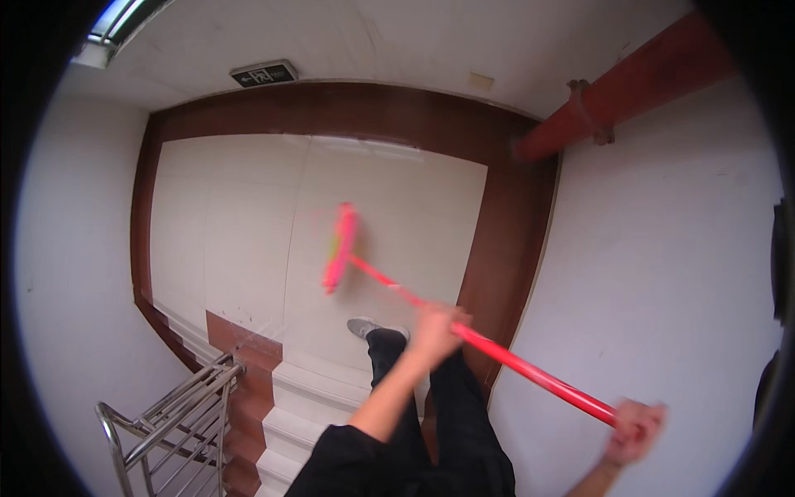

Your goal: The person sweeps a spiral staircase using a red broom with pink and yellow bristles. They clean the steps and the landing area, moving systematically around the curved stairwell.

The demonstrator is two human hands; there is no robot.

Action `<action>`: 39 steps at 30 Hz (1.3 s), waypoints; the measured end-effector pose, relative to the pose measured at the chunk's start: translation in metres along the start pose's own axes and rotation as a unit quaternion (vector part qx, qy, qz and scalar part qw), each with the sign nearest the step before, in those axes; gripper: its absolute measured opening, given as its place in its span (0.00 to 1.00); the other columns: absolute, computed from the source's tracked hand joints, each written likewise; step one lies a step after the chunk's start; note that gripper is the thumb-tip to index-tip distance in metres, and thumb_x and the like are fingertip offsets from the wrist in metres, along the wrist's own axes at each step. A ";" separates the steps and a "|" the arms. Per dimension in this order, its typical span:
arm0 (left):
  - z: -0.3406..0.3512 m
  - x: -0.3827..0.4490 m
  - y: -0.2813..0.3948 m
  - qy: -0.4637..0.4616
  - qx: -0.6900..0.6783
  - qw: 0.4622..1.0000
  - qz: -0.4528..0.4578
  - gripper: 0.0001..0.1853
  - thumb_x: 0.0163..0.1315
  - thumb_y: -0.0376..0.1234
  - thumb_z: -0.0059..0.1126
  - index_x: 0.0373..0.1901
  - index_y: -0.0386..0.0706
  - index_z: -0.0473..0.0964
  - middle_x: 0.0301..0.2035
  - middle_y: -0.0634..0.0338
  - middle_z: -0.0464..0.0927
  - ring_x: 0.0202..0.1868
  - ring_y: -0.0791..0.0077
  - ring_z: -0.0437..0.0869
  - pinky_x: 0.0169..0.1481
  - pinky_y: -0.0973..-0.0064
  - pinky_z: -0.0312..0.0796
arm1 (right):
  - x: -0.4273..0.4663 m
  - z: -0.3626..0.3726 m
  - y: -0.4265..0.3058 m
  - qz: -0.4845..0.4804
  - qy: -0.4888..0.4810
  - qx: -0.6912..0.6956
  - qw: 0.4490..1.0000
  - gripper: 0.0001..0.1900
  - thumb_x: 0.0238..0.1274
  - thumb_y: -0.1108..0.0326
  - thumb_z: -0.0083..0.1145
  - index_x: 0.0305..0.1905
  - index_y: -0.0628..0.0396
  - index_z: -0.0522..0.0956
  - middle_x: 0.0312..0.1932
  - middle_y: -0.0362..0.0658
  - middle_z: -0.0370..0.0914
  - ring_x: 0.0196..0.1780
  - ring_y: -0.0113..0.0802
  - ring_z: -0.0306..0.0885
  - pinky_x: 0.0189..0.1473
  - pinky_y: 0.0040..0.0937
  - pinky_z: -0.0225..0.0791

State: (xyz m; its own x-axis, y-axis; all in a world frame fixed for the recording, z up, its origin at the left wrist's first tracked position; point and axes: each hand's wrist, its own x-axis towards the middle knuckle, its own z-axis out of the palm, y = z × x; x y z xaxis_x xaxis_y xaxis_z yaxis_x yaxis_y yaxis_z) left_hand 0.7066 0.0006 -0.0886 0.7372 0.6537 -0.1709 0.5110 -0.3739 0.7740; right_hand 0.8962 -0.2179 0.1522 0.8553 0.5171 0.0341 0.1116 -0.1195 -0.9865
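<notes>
A broom with a long red handle (534, 373) slants from lower right towards the middle of the view. Its pink broom head (343, 248), blurred and edged with yellow-green bristles, is at the pale tiled floor (385, 186) of a stair landing. Partway down the handle, my left hand (438, 332) is wrapped around it. The handle's upper end is gripped by my right hand (636, 432), close to the white wall on the right. Beyond my left hand, a grey shoe (364, 326) stands on the tiles.
Stairs (298, 428) descend at the lower left beside a stainless steel railing (168, 428). Dark brown border tiles (503, 267) edge the landing. A thick red pipe (633, 81) rises in the far right corner. An exit sign (265, 73) hangs low on the far wall (385, 43).
</notes>
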 end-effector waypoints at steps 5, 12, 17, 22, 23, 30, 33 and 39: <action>0.085 0.064 0.150 -0.133 -0.145 0.960 0.201 0.02 0.41 0.30 0.60 0.18 0.43 0.75 0.19 0.56 0.76 0.31 0.56 0.79 0.41 0.60 0.69 | 0.014 -0.059 -0.131 -0.165 0.189 -0.172 0.953 0.07 0.61 0.78 0.43 0.29 0.60 0.70 0.20 0.42 0.70 0.20 0.34 0.69 0.28 0.37 0.75; 0.175 0.203 0.131 -0.232 0.028 0.950 0.207 0.04 0.45 0.32 0.63 0.24 0.43 0.82 0.32 0.49 0.82 0.40 0.54 0.82 0.50 0.58 0.74 | 0.034 -0.045 -0.056 -0.034 0.103 -0.233 0.966 0.08 0.63 0.78 0.35 0.30 0.58 0.66 0.32 0.44 0.66 0.38 0.32 0.69 0.48 0.38 0.72; 0.152 0.244 0.097 -0.252 0.062 0.943 0.207 0.06 0.46 0.35 0.60 0.21 0.43 0.81 0.28 0.49 0.82 0.37 0.49 0.83 0.44 0.56 0.75 | 0.082 -0.024 0.000 -0.062 0.241 -0.123 0.961 0.09 0.65 0.79 0.33 0.33 0.61 0.68 0.37 0.45 0.67 0.28 0.30 0.73 0.42 0.34 0.74; 0.105 0.187 0.072 -0.193 0.047 0.964 0.175 0.06 0.45 0.34 0.57 0.16 0.41 0.76 0.24 0.48 0.79 0.32 0.45 0.81 0.41 0.52 0.73 | 0.094 -0.023 -0.007 -0.041 0.228 -0.013 0.973 0.09 0.67 0.78 0.34 0.32 0.58 0.66 0.33 0.42 0.65 0.20 0.24 0.61 0.31 0.27 0.67; 0.092 0.164 0.055 -0.201 0.069 0.965 0.155 0.06 0.44 0.34 0.58 0.16 0.42 0.77 0.24 0.47 0.80 0.33 0.46 0.81 0.41 0.52 0.74 | 0.096 -0.027 -0.002 -0.017 0.206 0.030 0.978 0.09 0.69 0.77 0.35 0.32 0.57 0.66 0.31 0.42 0.64 0.19 0.22 0.58 0.30 0.26 0.65; 0.100 0.137 0.096 -0.239 -0.051 0.937 0.251 0.07 0.39 0.33 0.59 0.14 0.41 0.71 0.18 0.50 0.76 0.28 0.47 0.79 0.35 0.52 0.71 | 0.038 -0.027 -0.054 -0.135 0.360 -0.038 0.922 0.11 0.67 0.74 0.35 0.26 0.54 0.60 0.23 0.38 0.55 0.16 0.19 0.51 0.21 0.17 0.49; 0.141 0.183 0.142 -0.245 -0.045 0.921 0.299 0.05 0.37 0.30 0.56 0.13 0.40 0.71 0.18 0.48 0.74 0.28 0.45 0.77 0.35 0.53 0.70 | 0.036 -0.048 -0.051 -0.162 0.374 -0.134 0.903 0.09 0.65 0.75 0.35 0.29 0.55 0.62 0.23 0.39 0.54 0.18 0.22 0.50 0.23 0.20 0.50; 0.178 0.247 0.165 -0.254 -0.006 0.932 0.259 0.05 0.41 0.30 0.54 0.15 0.37 0.73 0.22 0.45 0.77 0.32 0.43 0.77 0.38 0.54 0.71 | 0.107 -0.050 -0.019 -0.202 0.372 -0.097 0.901 0.08 0.63 0.80 0.32 0.32 0.59 0.65 0.24 0.40 0.59 0.18 0.23 0.50 0.22 0.23 0.53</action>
State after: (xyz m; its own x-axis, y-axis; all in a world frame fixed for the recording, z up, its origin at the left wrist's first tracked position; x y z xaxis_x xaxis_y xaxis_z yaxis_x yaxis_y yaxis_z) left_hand 1.0515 -0.0163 -0.1114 0.9993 -0.0086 -0.0362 0.0258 -0.5431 0.8393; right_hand 1.0111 -0.2029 0.1823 0.8194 -0.1518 0.5528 0.5142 -0.2316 -0.8258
